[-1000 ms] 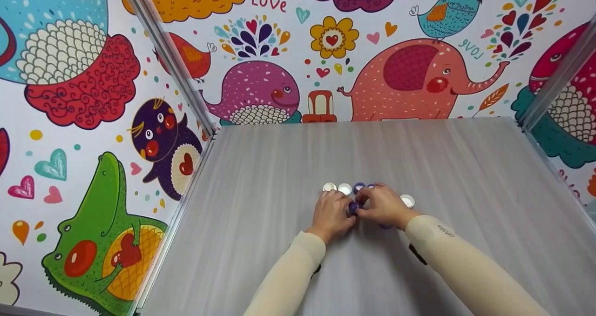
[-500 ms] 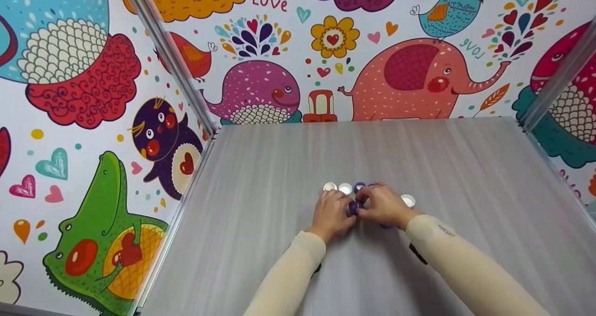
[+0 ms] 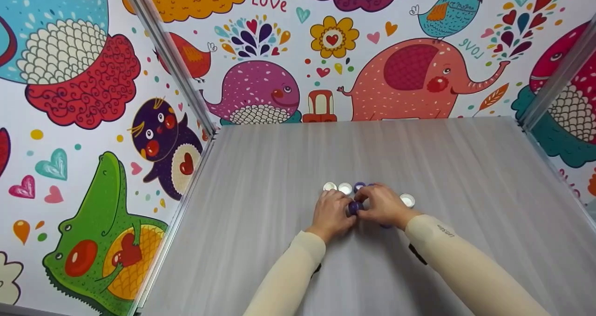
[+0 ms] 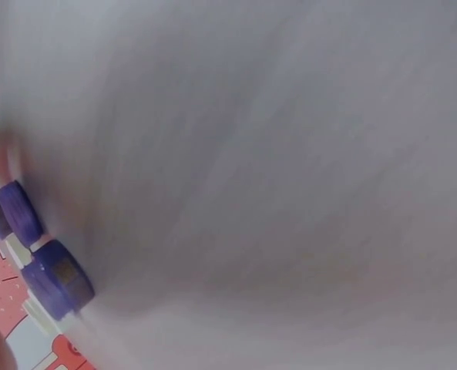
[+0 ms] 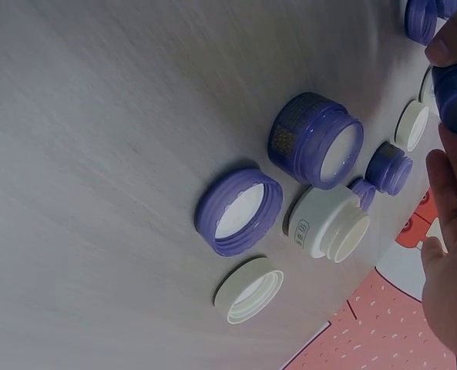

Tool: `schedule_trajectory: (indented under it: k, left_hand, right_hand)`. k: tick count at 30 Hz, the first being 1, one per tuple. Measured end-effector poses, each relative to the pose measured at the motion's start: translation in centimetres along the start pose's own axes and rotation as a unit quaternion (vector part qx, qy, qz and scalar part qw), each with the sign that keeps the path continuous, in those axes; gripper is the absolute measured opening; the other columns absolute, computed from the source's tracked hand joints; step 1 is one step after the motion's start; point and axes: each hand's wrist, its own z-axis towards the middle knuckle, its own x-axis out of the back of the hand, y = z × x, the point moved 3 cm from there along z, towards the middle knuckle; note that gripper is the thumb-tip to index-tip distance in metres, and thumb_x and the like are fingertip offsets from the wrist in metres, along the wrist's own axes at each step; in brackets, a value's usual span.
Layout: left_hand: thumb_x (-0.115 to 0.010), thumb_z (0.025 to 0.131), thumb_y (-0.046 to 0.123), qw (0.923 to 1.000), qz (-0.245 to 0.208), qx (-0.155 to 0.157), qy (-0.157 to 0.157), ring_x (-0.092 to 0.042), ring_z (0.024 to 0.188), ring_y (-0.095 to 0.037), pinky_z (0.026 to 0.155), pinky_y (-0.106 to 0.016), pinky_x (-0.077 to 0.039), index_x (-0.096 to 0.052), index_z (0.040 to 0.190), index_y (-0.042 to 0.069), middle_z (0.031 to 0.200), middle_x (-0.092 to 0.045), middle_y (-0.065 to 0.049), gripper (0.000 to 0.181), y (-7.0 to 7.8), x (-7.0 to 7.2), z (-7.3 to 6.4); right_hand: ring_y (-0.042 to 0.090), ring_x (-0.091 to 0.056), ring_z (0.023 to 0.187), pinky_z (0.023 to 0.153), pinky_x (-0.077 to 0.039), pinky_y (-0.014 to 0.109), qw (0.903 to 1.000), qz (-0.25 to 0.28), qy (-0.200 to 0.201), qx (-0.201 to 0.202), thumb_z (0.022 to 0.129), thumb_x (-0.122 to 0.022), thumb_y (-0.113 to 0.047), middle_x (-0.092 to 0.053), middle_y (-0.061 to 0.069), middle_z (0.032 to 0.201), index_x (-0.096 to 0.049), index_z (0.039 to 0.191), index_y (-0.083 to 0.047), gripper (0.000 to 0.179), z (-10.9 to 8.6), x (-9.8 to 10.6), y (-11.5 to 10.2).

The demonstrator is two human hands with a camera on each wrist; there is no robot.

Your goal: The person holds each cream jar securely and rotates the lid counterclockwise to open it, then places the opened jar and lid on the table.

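In the head view both hands meet over the table around a small purple jar [image 3: 355, 207]. My left hand [image 3: 331, 215] grips it from the left with bent fingers. From the other side my right hand [image 3: 382, 205] pinches it between thumb and fingers. The right wrist view shows the small purple jar [image 5: 455, 96] at the right edge, between a thumb above and fingers below. Close by stand an open purple jar [image 5: 317, 139] and an open white jar [image 5: 328, 223]. A purple lid [image 5: 238, 212] and a white lid [image 5: 250, 290] lie beside them.
Behind the hands, a row holds a white round piece [image 3: 345, 188] and a purple one [image 3: 359, 187]. Another white lid [image 3: 407, 200] lies right of my right hand. Purple pieces [image 4: 57, 279] edge the left wrist view. Patterned walls [image 3: 260, 88] bound the table [image 3: 260, 167].
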Motion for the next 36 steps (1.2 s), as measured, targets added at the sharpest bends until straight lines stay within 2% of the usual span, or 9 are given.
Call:
schedule_trajectory:
  k: [4,11,22,30,33,36]
  left_hand:
    - [-0.081,0.074,0.041,1.0,0.001,0.0,0.0,-0.059,0.092,-0.015,0.083,-0.032,-0.042,-0.077,0.095,0.018,0.095,-0.067,0.007,0.032,0.01,-0.07,0.0]
    - [-0.08,0.073,0.041,1.0,0.008,-0.003,0.0,-0.059,0.093,-0.016,0.082,-0.032,-0.042,-0.077,0.096,0.019,0.095,-0.067,0.007,0.032,-0.04,-0.09,0.03]
    - [-0.081,0.073,0.044,0.9998,0.016,-0.009,0.002,-0.059,0.092,-0.015,0.082,-0.032,-0.042,-0.077,0.095,0.019,0.095,-0.067,0.007,0.034,-0.1,-0.25,-0.05]
    - [-0.081,0.074,0.044,0.9999,0.006,-0.007,0.005,-0.059,0.093,-0.016,0.084,-0.032,-0.042,-0.077,0.097,0.016,0.095,-0.068,0.006,0.036,-0.13,-0.18,-0.08]
    - [-0.082,0.073,0.044,0.9998,0.002,-0.012,0.013,-0.059,0.092,-0.016,0.083,-0.032,-0.042,-0.077,0.096,0.016,0.095,-0.068,0.005,0.037,-0.15,-0.19,-0.13]
    - [-0.082,0.072,0.044,0.9996,0.0,-0.017,0.024,-0.059,0.09,-0.016,0.082,-0.032,-0.043,-0.077,0.095,0.016,0.093,-0.068,0.006,0.036,-0.2,-0.19,-0.2]
  right_hand:
    - [0.024,-0.067,0.086,0.094,-0.043,0.046,1.0,-0.001,-0.001,-0.004,0.075,-0.076,-0.022,-0.073,0.0,0.088,-0.072,0.094,-0.009,0.024,0.01,-0.08,0.02]
    - [0.026,-0.068,0.082,0.1,-0.039,0.053,0.9998,-0.006,-0.006,-0.015,0.085,-0.071,-0.025,-0.073,0.001,0.084,-0.072,0.092,-0.007,0.02,-0.04,-0.09,-0.06]
    - [0.029,-0.066,0.083,0.092,-0.044,0.047,0.9999,-0.005,0.012,-0.007,0.075,-0.079,-0.024,-0.072,0.001,0.084,-0.071,0.09,-0.009,0.023,-0.19,0.25,-0.09]
    - [0.028,-0.068,0.087,0.102,-0.039,0.054,0.9998,-0.013,0.017,-0.001,0.078,-0.076,-0.022,-0.073,0.005,0.088,-0.072,0.096,-0.004,0.026,-0.24,0.41,-0.19]
    - [0.026,-0.068,0.088,0.101,-0.04,0.053,0.9995,-0.023,0.023,0.002,0.079,-0.076,-0.023,-0.073,0.005,0.089,-0.073,0.099,-0.003,0.028,-0.26,0.42,-0.17]
    - [0.026,-0.066,0.087,0.094,-0.044,0.049,0.999,-0.033,0.031,-0.004,0.079,-0.075,-0.024,-0.072,0.004,0.09,-0.074,0.099,-0.004,0.028,-0.41,0.49,0.0]
